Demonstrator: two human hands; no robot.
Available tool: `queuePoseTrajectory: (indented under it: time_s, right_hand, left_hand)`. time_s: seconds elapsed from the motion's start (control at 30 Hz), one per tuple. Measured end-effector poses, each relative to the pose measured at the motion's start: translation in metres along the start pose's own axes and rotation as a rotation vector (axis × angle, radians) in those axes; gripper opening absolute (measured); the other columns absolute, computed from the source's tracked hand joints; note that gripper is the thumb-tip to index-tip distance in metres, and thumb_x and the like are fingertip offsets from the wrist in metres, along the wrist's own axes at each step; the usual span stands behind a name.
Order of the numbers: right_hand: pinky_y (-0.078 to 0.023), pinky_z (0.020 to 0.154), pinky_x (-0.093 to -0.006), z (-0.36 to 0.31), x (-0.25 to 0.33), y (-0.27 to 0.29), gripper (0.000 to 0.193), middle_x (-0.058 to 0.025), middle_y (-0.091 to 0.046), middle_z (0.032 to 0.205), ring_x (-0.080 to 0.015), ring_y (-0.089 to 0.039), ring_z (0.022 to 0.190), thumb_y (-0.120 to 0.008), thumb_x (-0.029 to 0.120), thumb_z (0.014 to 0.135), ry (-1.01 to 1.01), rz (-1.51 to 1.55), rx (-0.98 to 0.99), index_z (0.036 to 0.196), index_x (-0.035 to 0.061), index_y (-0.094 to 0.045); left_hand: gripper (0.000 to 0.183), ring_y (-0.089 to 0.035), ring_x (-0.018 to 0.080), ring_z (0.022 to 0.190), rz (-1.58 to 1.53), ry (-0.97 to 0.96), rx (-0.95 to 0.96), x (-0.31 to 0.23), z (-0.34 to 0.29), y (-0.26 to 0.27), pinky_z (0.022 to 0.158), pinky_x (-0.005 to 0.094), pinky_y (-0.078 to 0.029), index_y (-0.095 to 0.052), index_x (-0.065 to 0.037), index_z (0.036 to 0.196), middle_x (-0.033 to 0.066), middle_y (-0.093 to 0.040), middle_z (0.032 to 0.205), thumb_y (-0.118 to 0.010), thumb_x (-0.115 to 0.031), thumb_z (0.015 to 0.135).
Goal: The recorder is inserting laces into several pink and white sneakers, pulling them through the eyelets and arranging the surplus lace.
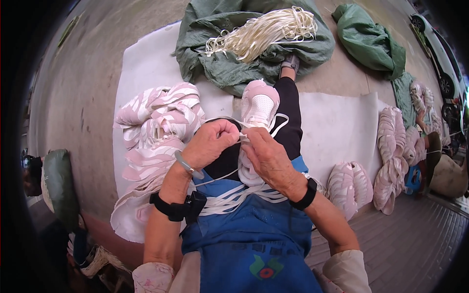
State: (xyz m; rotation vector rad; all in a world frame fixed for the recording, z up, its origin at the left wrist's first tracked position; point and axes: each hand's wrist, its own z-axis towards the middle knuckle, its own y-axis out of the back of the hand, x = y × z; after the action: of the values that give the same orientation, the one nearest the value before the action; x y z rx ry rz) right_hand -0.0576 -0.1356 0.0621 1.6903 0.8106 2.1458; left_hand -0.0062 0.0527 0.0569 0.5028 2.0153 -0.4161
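Observation:
A pink and white sneaker (260, 100) rests across my lap, toe pointing away from me. White lace is threaded up its front, and a loose loop stands out to its right. My left hand (209, 142) is closed in a pinch at the shoe's left side, with lace between thumb and forefinger. Close beside it, my right hand (267, 155) pinches the lace too, over the shoe's opening, and hides part of the heel. More loose white shoelaces (239, 199) lie across my blue apron (244, 234), below both hands.
Pink and white shoe uppers (161, 119) are heaped at my left on a white sheet (141, 63). Ahead, a bundle of cream laces (266, 31) lies on a green sack (205, 29). Finished-looking shoes (349, 188) stand at right; a person sits beyond them. Another green sack (369, 41) is far right.

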Motion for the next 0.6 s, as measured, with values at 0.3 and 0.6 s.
queuePoseTrajectory:
  time_s: [0.3, 0.6]
  right_hand:
    - [-0.049, 0.063, -0.0392, -0.011, 0.005, -0.001, 0.007, -0.0129, -0.053, 0.075, -0.0318, -0.059, 0.072, -0.061, 0.006, 0.083, 0.008, 0.067, 0.067, 0.086, 0.003, -0.056]
    - [-0.047, 0.06, -0.0375, -0.012, 0.037, -0.026, 0.017, -0.0108, -0.049, 0.078, -0.0284, -0.057, 0.069, -0.062, 0.002, 0.076, 0.232, 0.246, 0.289, 0.091, 0.0048, -0.053]
  left_hand:
    - [0.026, -0.052, 0.0065, 0.083, -0.04, 0.048, -0.094, 0.009, -0.004, -0.004, 0.078, 0.0215, -0.043, -0.064, -0.001, 0.1, -0.0005, -0.061, 0.089, -0.054, -0.024, 0.094]
    - [0.031, -0.05, 0.0085, 0.065, 0.251, 0.029, -0.04, 0.012, 0.006, -0.011, 0.06, 0.0281, -0.045, -0.063, -0.001, 0.089, 0.0013, -0.06, 0.072, -0.063, -0.031, 0.088]
